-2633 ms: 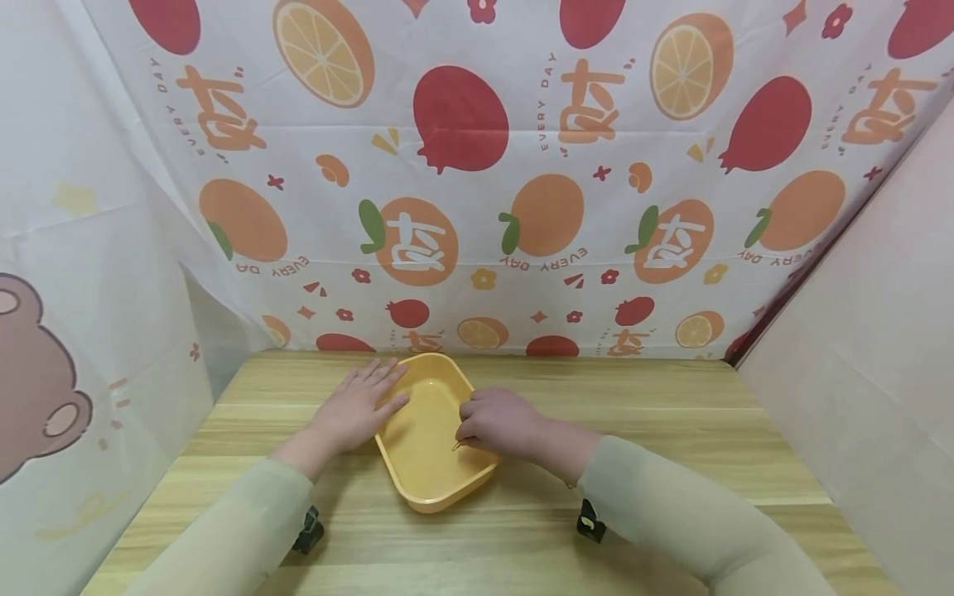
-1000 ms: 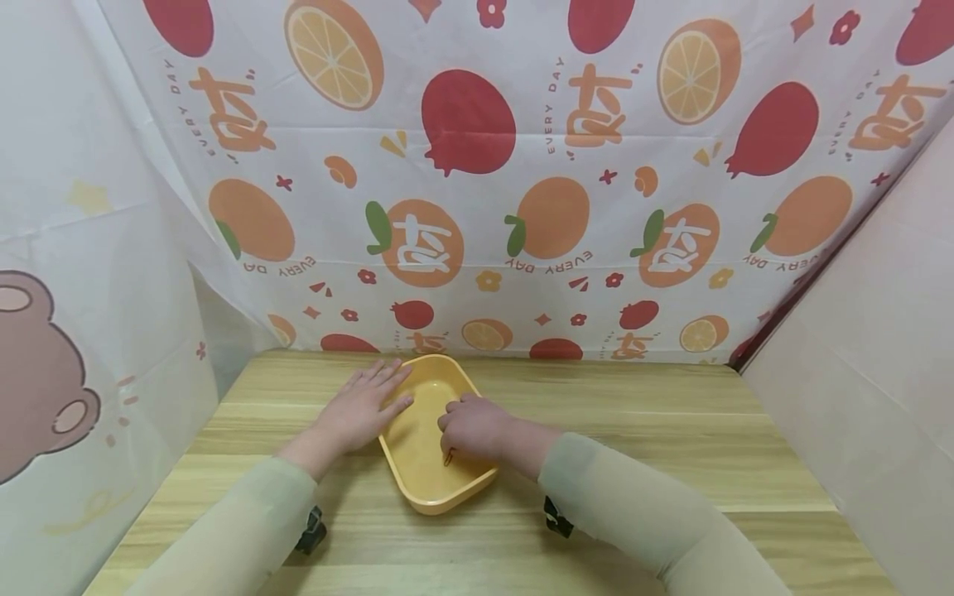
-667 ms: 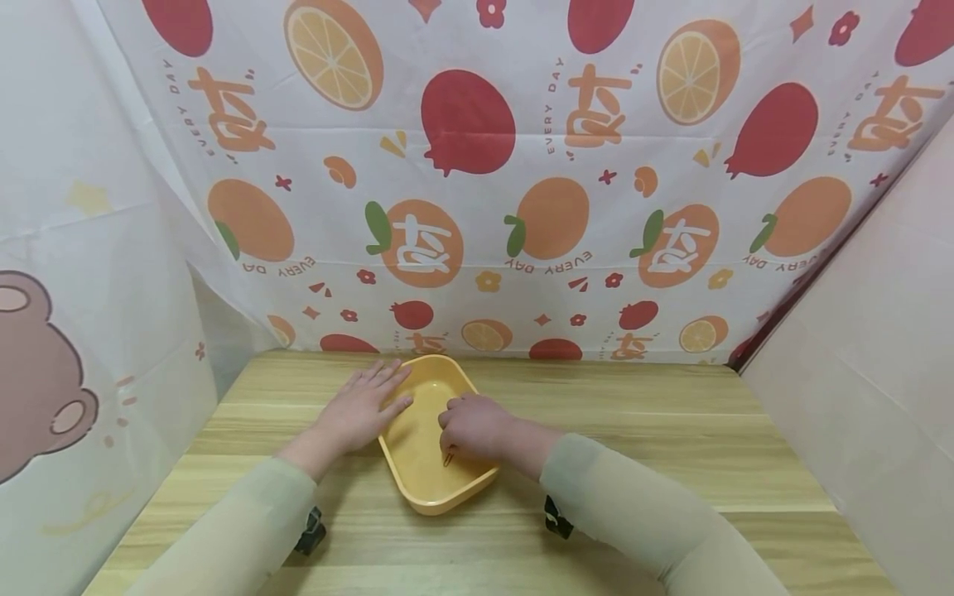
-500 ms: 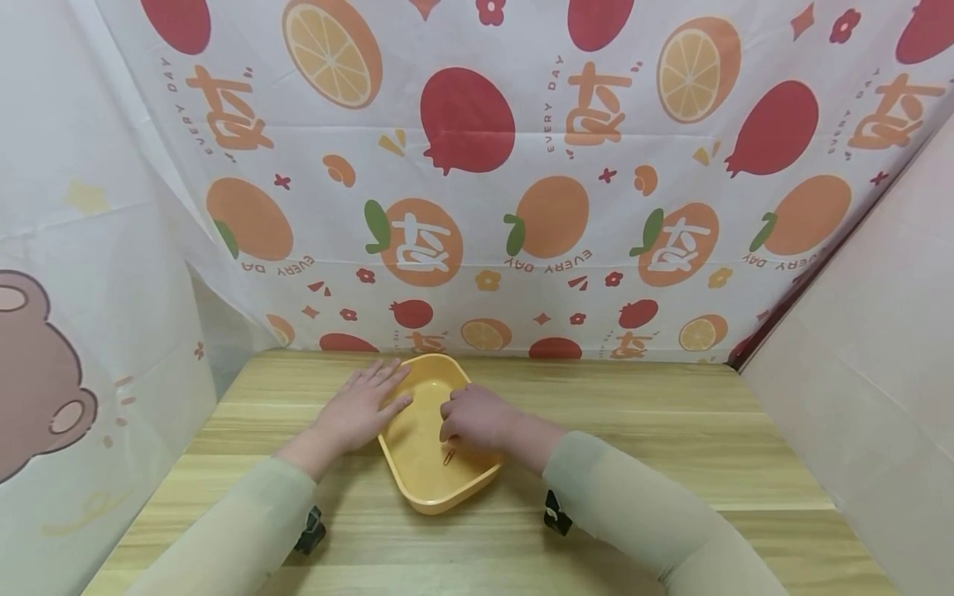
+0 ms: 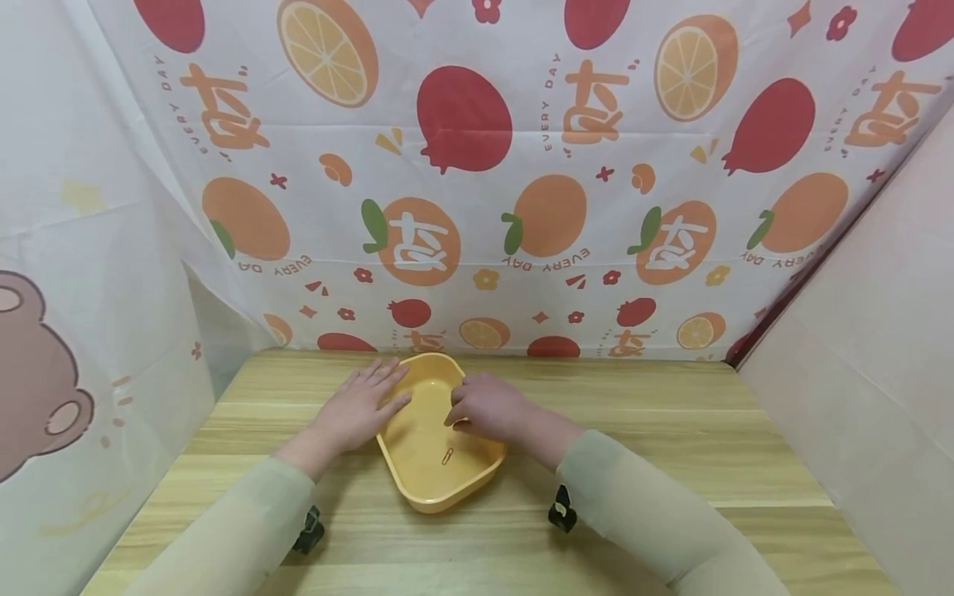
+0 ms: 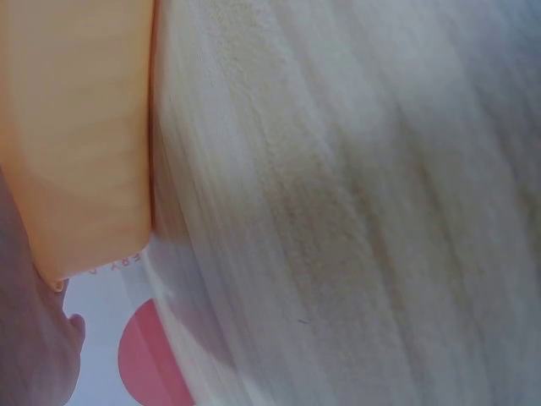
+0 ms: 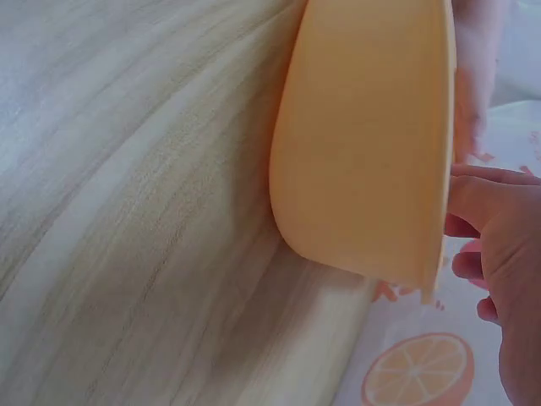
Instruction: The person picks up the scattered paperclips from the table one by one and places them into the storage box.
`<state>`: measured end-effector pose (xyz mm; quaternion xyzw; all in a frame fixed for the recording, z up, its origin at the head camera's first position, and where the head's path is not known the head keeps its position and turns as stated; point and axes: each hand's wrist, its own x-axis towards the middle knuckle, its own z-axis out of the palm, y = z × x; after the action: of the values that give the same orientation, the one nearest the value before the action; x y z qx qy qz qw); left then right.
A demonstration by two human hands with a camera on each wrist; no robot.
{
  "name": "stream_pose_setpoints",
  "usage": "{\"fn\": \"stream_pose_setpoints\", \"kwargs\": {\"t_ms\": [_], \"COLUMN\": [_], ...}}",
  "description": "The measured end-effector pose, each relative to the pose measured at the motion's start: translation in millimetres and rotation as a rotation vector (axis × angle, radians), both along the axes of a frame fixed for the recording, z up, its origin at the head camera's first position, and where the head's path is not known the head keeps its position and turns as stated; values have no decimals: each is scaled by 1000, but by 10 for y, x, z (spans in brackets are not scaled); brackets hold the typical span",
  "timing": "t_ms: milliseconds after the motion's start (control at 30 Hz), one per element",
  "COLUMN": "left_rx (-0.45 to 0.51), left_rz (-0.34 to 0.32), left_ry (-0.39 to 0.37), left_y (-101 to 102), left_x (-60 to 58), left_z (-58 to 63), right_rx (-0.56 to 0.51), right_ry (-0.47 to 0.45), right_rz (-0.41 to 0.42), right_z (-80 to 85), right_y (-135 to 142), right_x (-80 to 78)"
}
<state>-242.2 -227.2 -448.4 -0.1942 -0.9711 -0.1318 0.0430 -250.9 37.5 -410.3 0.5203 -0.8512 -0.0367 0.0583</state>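
A yellow plastic tray [image 5: 427, 502] stands on the wooden table, turned slightly askew. On its floor, toward the near right side, lies a small reddish-brown paper clip [image 5: 447, 456]. My left hand [image 5: 356, 407] rests with spread, straight fingers over the tray's left rim. Above the right rim hovers my right hand [image 5: 488, 406], its fingers loosely bent and nothing between them, a short way beyond the clip. In the right wrist view the thumb of the right hand [image 7: 507, 245] reaches past the tray's edge. Both wrist views see the tray's outer wall [image 7: 363, 135], which hides the clip.
The wooden table [image 5: 633, 463] extends to both sides of the tray. A fruit-print cloth [image 5: 477, 215] hangs behind the table's back edge, and pale cloth walls [image 5: 864, 331] enclose it at the sides. A black strap device [image 5: 562, 509] sits under the right wrist.
My right hand has let go of the paper clip, which now lies on the tray floor. The hand has drawn back up and to the right. My left hand keeps its place.
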Motion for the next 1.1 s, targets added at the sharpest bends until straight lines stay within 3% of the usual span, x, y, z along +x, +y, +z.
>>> {"fn": "stream_pose_setpoints", "kwargs": {"t_ms": [567, 1100], "left_rx": [14, 14], "left_rz": [-13, -13], "left_ry": [0, -14], "left_y": [-6, -1], "left_x": [1, 10], "left_z": [8, 21], "right_rx": [-188, -275], "right_ry": [-5, 39], "right_rz": [-55, -98], "right_z": [159, -55], "right_y": [390, 945], "right_x": [62, 124]}}
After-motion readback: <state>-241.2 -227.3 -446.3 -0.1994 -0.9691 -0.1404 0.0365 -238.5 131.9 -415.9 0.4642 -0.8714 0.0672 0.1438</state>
